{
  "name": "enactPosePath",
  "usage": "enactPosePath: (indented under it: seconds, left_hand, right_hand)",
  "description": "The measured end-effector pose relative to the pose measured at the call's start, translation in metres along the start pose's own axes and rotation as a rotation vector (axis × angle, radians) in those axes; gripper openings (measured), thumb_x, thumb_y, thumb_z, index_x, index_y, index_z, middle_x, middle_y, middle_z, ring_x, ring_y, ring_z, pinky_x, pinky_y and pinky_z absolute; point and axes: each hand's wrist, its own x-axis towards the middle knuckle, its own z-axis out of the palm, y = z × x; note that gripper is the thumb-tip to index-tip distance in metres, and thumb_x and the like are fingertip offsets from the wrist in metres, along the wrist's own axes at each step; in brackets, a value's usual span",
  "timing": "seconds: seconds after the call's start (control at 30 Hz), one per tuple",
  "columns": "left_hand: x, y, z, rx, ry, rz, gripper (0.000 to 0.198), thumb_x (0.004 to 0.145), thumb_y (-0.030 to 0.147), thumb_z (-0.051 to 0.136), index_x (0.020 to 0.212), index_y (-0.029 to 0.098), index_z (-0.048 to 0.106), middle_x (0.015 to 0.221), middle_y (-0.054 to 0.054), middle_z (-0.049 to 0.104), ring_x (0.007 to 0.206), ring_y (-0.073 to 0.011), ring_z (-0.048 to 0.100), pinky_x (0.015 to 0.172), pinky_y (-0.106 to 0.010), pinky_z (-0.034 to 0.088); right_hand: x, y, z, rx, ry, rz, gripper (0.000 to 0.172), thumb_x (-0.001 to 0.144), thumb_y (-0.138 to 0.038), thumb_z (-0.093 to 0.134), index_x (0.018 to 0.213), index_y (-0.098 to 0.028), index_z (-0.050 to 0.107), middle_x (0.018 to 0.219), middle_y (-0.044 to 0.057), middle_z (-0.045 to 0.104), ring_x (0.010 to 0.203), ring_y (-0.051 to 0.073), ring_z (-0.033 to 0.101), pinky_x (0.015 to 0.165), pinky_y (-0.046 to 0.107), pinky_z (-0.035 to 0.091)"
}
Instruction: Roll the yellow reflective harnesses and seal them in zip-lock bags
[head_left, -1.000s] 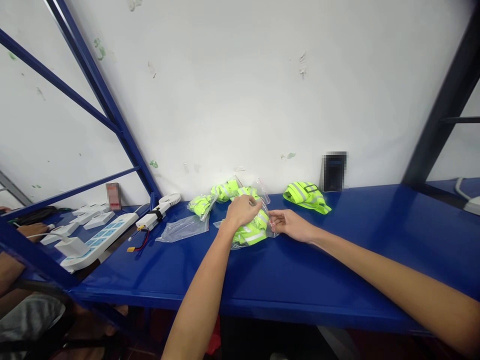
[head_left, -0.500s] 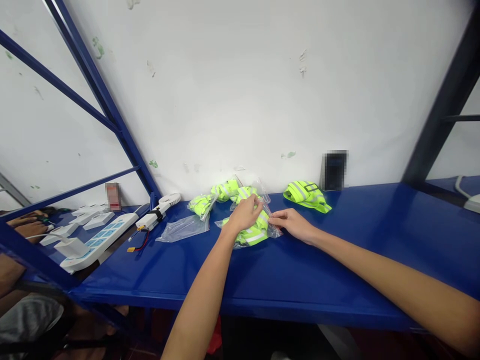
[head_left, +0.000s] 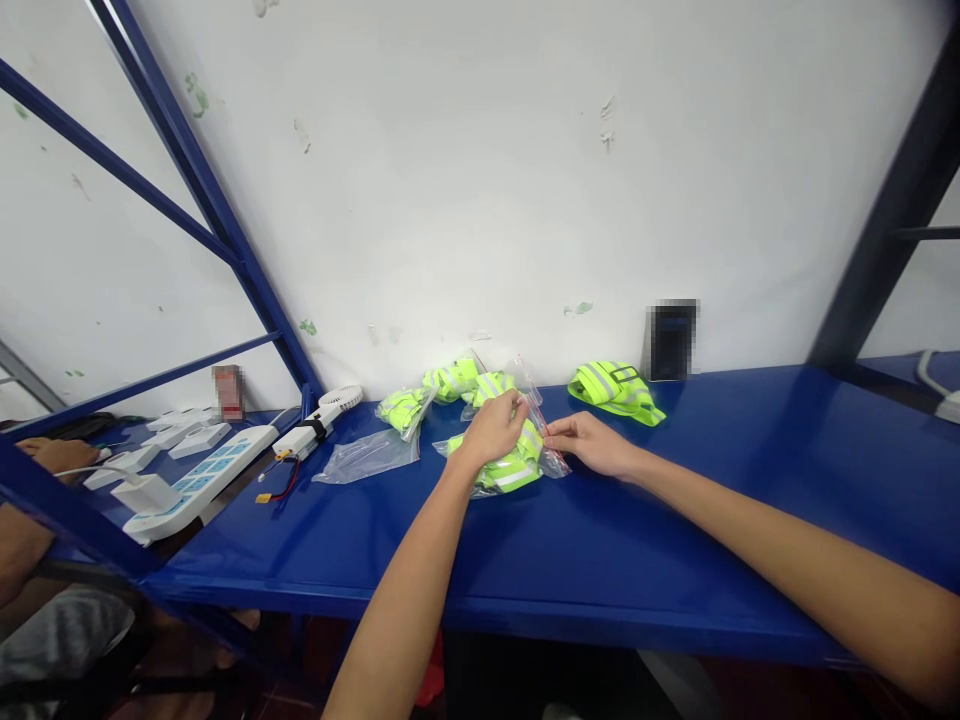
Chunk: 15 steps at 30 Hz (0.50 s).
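Note:
Under my hands lies a clear zip bag (head_left: pixel 556 464) with a folded neon-yellow reflective strap or vest (head_left: pixel 511 474) inside. My right hand (head_left: pixel 592 445) pinches the bag's red-lined zip edge between thumb and fingers. My left hand (head_left: pixel 495 428) is closed at the upper end of that same edge, its palm over the bundle and partly hiding it. Behind it sit more bagged neon bundles, one at the left (head_left: pixel 405 409) and one near the wall (head_left: pixel 451 380). A folded neon bundle with a dark buckle or frame (head_left: pixel 615 390) lies unbagged to the right.
An empty clear bag (head_left: pixel 367 457) lies on the blue table (head_left: pixel 637 560). Left of it are a white handheld fan (head_left: pixel 330 408), a small battery with wires (head_left: pixel 279 478) and a power strip (head_left: pixel 202 485). A blue post (head_left: pixel 217 210) and another person's hand (head_left: pixel 56 455) are farther left.
My right hand has shifted very slightly along the bag's zip edge, and the edge now shows as a straighter red line. The left hand stays nearly in place.

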Motion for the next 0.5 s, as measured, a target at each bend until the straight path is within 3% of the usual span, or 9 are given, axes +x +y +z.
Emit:
enactPosePath:
  seconds: [0.1,0.2,0.37,0.5]
  left_hand:
    - [-0.001,0.000,0.001,0.005,-0.008,0.013,0.026,0.097,0.036,0.035,0.086,0.020,0.053,0.075,-0.001,0.061,0.071,-0.0178,0.056,0.064,-0.028,0.035]
    - [-0.002,0.001,0.002,0.020,-0.018,0.016,0.025,0.097,0.035,0.035,0.087,0.021,0.053,0.077,-0.001,0.061,0.074,-0.0188,0.057,0.066,-0.029,0.036]
    - [-0.003,0.001,0.002,0.021,-0.008,0.032,0.024,0.097,0.036,0.035,0.089,0.021,0.052,0.081,-0.002,0.063,0.078,-0.0193,0.059,0.070,-0.029,0.038]
    - [-0.004,0.002,0.002,0.016,-0.018,0.051,0.026,0.098,0.037,0.033,0.087,0.021,0.051,0.080,-0.002,0.062,0.076,-0.0186,0.058,0.069,-0.029,0.038]
  right_hand:
    - [0.000,0.002,-0.003,0.051,-0.017,0.018,0.029,0.077,-0.037,0.066,0.094,-0.014,0.068,0.068,0.000,0.065,0.062,0.014,0.055,0.066,0.028,0.044]
    - [0.000,0.004,-0.003,0.027,0.038,0.030,0.042,0.076,-0.032,0.066,0.114,-0.016,0.061,0.068,0.000,0.066,0.064,0.015,0.057,0.068,0.030,0.046]
    - [0.000,0.006,0.011,-0.004,0.234,-0.084,0.024,0.078,-0.038,0.061,0.091,-0.018,0.063,0.079,0.001,0.064,0.068,0.016,0.056,0.066,0.028,0.044]
    - [0.000,0.003,0.017,0.035,0.284,-0.082,0.028,0.081,-0.045,0.059,0.087,-0.018,0.063,0.078,0.001,0.059,0.071,0.016,0.054,0.065,0.028,0.043]
